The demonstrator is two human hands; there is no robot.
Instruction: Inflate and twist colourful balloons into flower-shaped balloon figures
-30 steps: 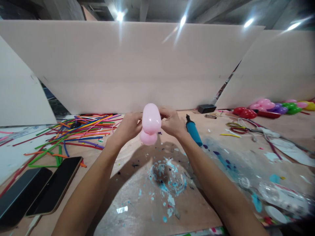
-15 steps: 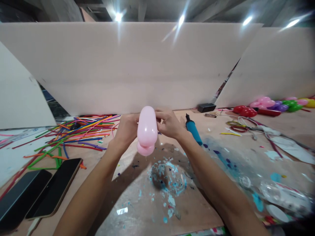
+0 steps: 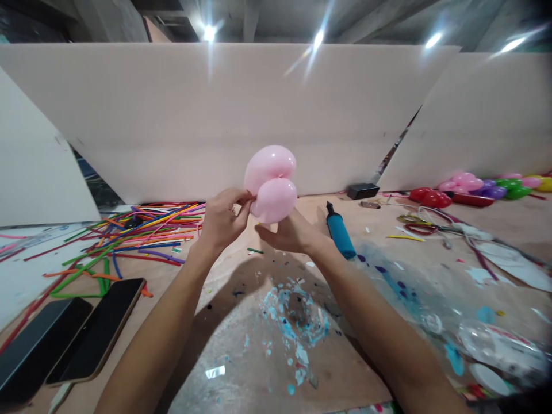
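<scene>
Pink and glossy, the balloon [image 3: 271,183] is held up above the bench [image 3: 259,356], in front of the pale boards [image 3: 207,121] that stand along the bench's far edge. It is folded into two rounded lobes, one stacked on the other, with the crease between them facing right.

Both forearms reach forward from the bottom of the view and converge on it. The left hand [image 3: 222,221] is raised with its back toward the camera and the wrist bent slightly inward. Its fingers [image 3: 246,202] are closed in a pinch on the left side of the balloon, just where the two lobes meet.

The right hand [image 3: 288,233] sits lower and turned palm up, with fingers pointing left toward the other hand. It is loosely open and cupped, and the lower lobe rests on it. Whether its thumb presses the far side of the balloon cannot be seen.

Just right of the right wrist a blue hand pump [image 3: 340,231] lies on the bench with its dark nozzle pointing away. To the left is a spread heap of long, uninflated balloons [image 3: 129,230] in many colours, and nearer the camera two dark phones [image 3: 92,330] lie side by side, screens up. At the far right, inflated balloons [image 3: 470,187] in red, pink, purple, green and yellow sit against the boards, with a small black box [image 3: 363,190] near them. Flecks of blue paint mark the bench surface under the arms
</scene>
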